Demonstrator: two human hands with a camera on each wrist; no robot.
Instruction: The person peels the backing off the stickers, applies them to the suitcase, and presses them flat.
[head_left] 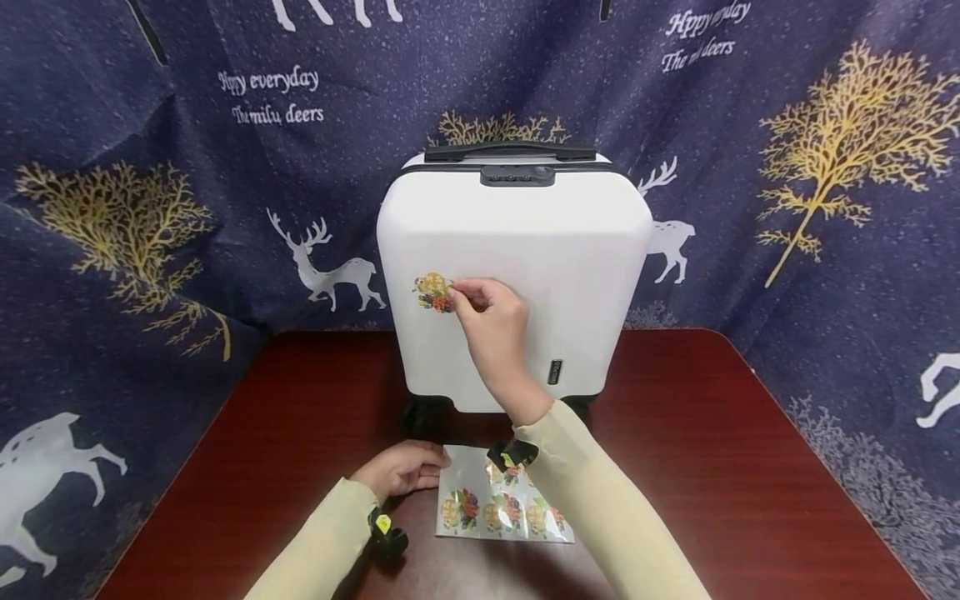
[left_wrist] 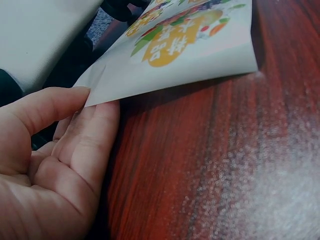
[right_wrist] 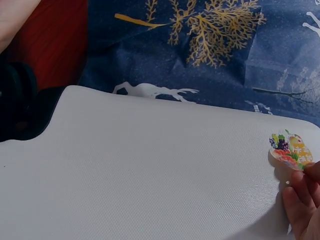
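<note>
My right hand [head_left: 495, 329] pinches the right edge of a colourful fruit sticker [head_left: 432, 292] between thumb and fingertips. The sticker is close against the upper left of a white suitcase's front [head_left: 540, 275]; in the right wrist view the sticker [right_wrist: 291, 150] casts a small shadow on the textured shell. Low on the table, my left hand [head_left: 405, 468] pinches the upper left corner of a sticker sheet [head_left: 472, 467]. In the left wrist view the sheet [left_wrist: 200, 70] slopes up from the wood to thumb and finger. My right forearm hides the sheet's upper right part.
The suitcase stands upright on a dark red wooden table [head_left: 705, 467], its black handle [head_left: 510, 152] and combination lock [head_left: 517, 175] on top. A small black label [head_left: 555, 372] sits low on its front. Behind hangs a dark blue cloth [head_left: 300, 183] printed with deer and trees.
</note>
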